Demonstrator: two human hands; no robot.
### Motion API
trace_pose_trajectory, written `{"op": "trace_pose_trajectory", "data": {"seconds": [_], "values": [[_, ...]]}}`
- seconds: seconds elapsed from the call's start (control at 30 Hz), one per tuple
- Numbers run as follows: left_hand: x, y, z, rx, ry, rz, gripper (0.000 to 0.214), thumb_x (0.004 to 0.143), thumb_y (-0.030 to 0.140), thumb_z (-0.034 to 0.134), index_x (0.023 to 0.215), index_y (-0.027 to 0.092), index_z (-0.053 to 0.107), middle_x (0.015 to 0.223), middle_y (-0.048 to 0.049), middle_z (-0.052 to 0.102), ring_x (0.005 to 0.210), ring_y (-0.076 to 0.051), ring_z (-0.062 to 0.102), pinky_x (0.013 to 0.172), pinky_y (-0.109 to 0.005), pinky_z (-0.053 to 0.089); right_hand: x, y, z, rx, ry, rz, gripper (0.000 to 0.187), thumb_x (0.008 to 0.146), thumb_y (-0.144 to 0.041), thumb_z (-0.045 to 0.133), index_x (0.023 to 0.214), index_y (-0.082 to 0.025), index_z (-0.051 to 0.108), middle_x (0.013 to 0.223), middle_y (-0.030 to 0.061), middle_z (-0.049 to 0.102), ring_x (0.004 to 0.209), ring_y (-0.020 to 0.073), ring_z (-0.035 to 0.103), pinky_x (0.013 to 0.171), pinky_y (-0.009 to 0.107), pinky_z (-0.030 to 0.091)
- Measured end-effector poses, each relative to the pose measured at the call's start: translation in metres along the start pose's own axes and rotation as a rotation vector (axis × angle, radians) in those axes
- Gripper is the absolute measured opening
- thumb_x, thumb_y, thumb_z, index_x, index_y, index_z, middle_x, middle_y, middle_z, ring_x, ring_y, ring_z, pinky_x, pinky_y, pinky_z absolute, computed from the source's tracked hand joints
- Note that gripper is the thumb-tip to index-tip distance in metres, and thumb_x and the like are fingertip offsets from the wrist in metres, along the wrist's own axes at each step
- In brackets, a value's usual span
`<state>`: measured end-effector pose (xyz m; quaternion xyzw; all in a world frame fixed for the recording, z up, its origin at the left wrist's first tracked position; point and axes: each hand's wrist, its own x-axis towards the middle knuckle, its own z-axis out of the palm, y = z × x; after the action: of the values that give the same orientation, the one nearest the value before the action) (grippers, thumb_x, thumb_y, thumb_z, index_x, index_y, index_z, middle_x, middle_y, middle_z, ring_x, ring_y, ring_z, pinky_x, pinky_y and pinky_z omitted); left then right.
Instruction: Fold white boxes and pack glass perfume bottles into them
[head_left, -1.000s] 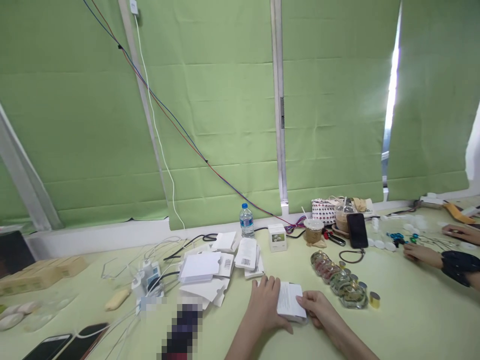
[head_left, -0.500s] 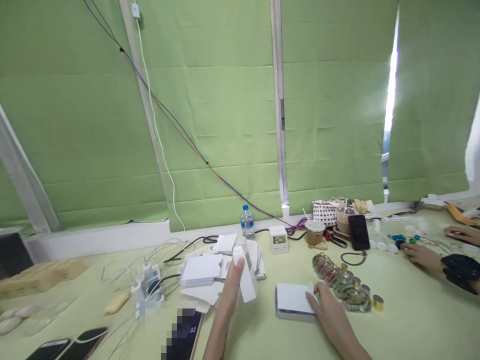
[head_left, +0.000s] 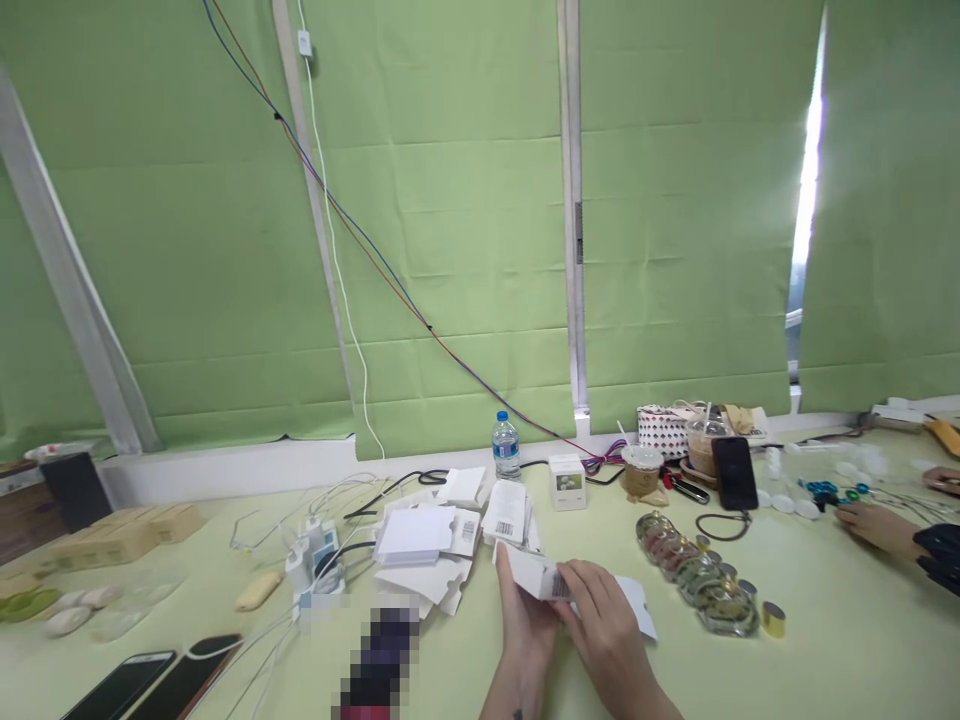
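Note:
My left hand (head_left: 519,622) grips a small white cardboard box (head_left: 529,574) from the left and below. On its right end, beside a printed barcode, my right hand (head_left: 604,622) has its fingers closed on the same box. A white flap or sheet (head_left: 637,606) sticks out behind my right hand; whether it belongs to the box I cannot tell. Just beyond and to the left lies a pile of flat white cartons (head_left: 412,535), several with barcodes. A finished-looking white box (head_left: 568,484) with a green picture stands upright behind my hands.
To the right lie clear-wrapped bracelets (head_left: 694,575) and gold caps (head_left: 773,620). A water bottle (head_left: 505,447), iced drinks (head_left: 642,472) and a phone (head_left: 734,474) stand behind. A power strip (head_left: 311,565) with cables is left. A co-worker's hand (head_left: 874,528) is far right.
My left hand has moved right with the white box, and my right hand has come off the white stack on the table to grip the box too. The camera view has turned left.

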<state>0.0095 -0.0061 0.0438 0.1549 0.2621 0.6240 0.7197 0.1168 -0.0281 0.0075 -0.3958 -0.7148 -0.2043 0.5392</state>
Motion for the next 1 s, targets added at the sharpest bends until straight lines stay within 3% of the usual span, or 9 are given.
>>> {"op": "trace_pose_trajectory", "data": {"seconds": [0.13, 0.23, 0.47, 0.6, 0.7, 0.77, 0.83, 0.9, 1.0], "values": [[0.001, -0.006, -0.002, -0.041, 0.131, 0.013, 0.048, 0.073, 0.061, 0.064, 0.087, 0.016, 0.06, 0.061, -0.0038, 0.064, 0.052, -0.021, 0.064, 0.045, -0.028, 0.049, -0.002, 0.004, -0.003, 0.043, -0.003, 0.045, 0.026, 0.095, -0.021, 0.045, 0.117, -0.02, 0.057, 0.101, 0.0125, 0.068, 0.091, 0.0244, 0.068, 0.075, 0.036, 0.058], [0.001, -0.01, -0.001, -0.051, 0.212, 0.034, 0.044, 0.074, 0.058, 0.064, 0.086, 0.016, 0.06, 0.062, -0.0044, 0.064, 0.054, -0.022, 0.065, 0.047, -0.03, 0.052, 0.002, 0.004, -0.007, 0.092, -0.037, 0.099, 0.02, 0.095, -0.023, 0.044, 0.11, -0.02, 0.057, 0.097, 0.0109, 0.067, 0.088, 0.0234, 0.068, 0.072, 0.034, 0.058], [-0.009, -0.011, 0.003, 0.003, 0.233, 0.112, 0.039, 0.079, 0.055, 0.062, 0.085, 0.016, 0.059, 0.069, -0.0057, 0.066, 0.06, -0.022, 0.067, 0.053, -0.031, 0.054, 0.006, 0.007, -0.01, 0.194, -0.148, 0.224, 0.021, 0.09, -0.018, 0.046, 0.11, -0.023, 0.054, 0.103, 0.0086, 0.063, 0.095, 0.0232, 0.064, 0.078, 0.035, 0.056], [-0.016, -0.006, 0.003, 0.131, 0.247, 0.163, 0.04, 0.078, 0.057, 0.062, 0.085, 0.019, 0.055, 0.069, -0.0028, 0.063, 0.061, -0.02, 0.065, 0.055, -0.03, 0.053, 0.005, 0.004, -0.007, 0.259, -0.208, 0.302, 0.003, 0.086, -0.021, 0.053, 0.085, -0.022, 0.056, 0.085, 0.0046, 0.062, 0.079, 0.0217, 0.062, 0.065, 0.031, 0.053], [-0.016, -0.004, 0.001, 0.235, 0.227, 0.303, 0.043, 0.074, 0.054, 0.069, 0.095, 0.023, 0.049, 0.081, -0.0021, 0.065, 0.071, -0.019, 0.067, 0.059, -0.029, 0.054, 0.003, -0.006, -0.002, 0.257, -0.187, 0.4, 0.028, 0.09, -0.033, 0.051, 0.064, -0.022, 0.05, 0.063, -0.0003, 0.056, 0.056, 0.0171, 0.055, 0.053, 0.026, 0.046], [-0.013, -0.001, -0.003, 0.334, 0.24, 0.401, 0.049, 0.07, 0.047, 0.076, 0.102, 0.026, 0.045, 0.095, -0.0037, 0.066, 0.082, -0.02, 0.068, 0.065, -0.028, 0.054, 0.0, -0.016, 0.001, 0.28, -0.178, 0.496, 0.031, 0.091, -0.039, 0.05, 0.067, -0.021, 0.055, 0.061, 0.0001, 0.059, 0.054, 0.0162, 0.055, 0.051, 0.024, 0.045], [-0.006, 0.007, -0.009, 0.452, 0.234, 0.464, 0.055, 0.065, 0.037, 0.081, 0.103, 0.026, 0.043, 0.104, -0.0066, 0.066, 0.09, -0.022, 0.068, 0.07, -0.029, 0.055, -0.004, -0.024, 0.003, 0.338, -0.193, 0.55, 0.027, 0.091, -0.042, 0.051, 0.087, -0.018, 0.063, 0.07, 0.0035, 0.067, 0.06, 0.0172, 0.06, 0.055, 0.024, 0.047], [0.0, 0.022, -0.018, 0.6, 0.217, 0.502, 0.054, 0.064, 0.032, 0.081, 0.101, 0.025, 0.042, 0.103, -0.0098, 0.068, 0.089, -0.025, 0.069, 0.071, -0.033, 0.056, -0.012, -0.026, 0.003, 0.4, -0.251, 0.482, 0.031, 0.092, -0.044, 0.049, 0.095, -0.017, 0.064, 0.071, 0.004, 0.068, 0.059, 0.0169, 0.061, 0.053, 0.023, 0.047], [0.007, 0.055, -0.033, 0.867, 0.236, 0.577, 0.048, 0.069, 0.034, 0.071, 0.104, 0.024, 0.039, 0.099, -0.0105, 0.069, 0.084, -0.026, 0.071, 0.07, -0.037, 0.055, -0.025, -0.013, -0.002, 0.429, -0.356, 0.29, 0.033, 0.096, -0.04, 0.04, 0.084, -0.02, 0.063, 0.065, 0.0014, 0.066, 0.054, 0.0152, 0.06, 0.052, 0.022, 0.046]]}}
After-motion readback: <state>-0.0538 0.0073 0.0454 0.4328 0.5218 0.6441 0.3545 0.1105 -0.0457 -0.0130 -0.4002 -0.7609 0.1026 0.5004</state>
